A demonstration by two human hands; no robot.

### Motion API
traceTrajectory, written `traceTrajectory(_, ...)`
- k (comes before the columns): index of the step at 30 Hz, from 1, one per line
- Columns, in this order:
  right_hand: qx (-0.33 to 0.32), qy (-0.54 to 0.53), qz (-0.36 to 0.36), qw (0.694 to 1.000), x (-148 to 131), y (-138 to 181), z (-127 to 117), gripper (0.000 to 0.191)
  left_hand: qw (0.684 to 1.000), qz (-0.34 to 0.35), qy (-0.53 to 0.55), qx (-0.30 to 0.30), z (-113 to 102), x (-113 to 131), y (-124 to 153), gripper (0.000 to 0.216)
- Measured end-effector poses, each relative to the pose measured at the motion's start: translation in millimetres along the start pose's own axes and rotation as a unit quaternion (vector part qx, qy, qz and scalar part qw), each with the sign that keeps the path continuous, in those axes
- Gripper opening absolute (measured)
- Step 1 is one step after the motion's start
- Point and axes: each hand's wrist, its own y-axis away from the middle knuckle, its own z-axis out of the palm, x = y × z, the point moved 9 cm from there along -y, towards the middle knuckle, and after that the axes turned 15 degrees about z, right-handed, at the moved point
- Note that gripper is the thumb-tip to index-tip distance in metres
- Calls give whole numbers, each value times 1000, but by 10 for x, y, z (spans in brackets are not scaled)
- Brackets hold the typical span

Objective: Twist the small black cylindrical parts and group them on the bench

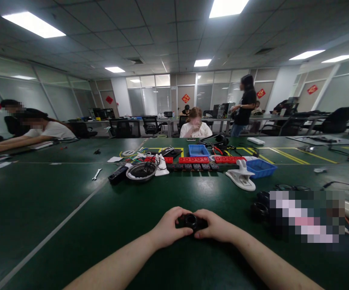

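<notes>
Both of my hands meet over the green table around a small black object with a round ring-like opening (190, 220); its exact kind I cannot make out. My left hand (170, 226) grips its left side, thumb along the near edge and fingers curled behind. On the other side my right hand (218, 226) is closed on the same black object, with its thumb close to the left one. The fingers cover much of it, and it sits at or just above the tabletop.
Farther off lie a white clip base (242, 176), blue trays (198, 150), a black power strip (192, 166), a round metal bowl (141, 172) and a wrench (96, 174). To the right is a black item (259, 210) beside a blurred patch. Other people sit around the table.
</notes>
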Motion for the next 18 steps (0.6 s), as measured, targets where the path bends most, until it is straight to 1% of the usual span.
traceTrajectory(2,-20,-27,2,999,3,5,2,31,1000,-2,1,-6,7,0,-1,37)
traceTrajectory(6,-11,-33,5,999,1,13,-11,29,1000,-3,8,-8,10,17,-2,36)
traceTrajectory(18,-21,-42,-7,999,-31,26,2,29,1000,2,12,-3,9,37,7,36)
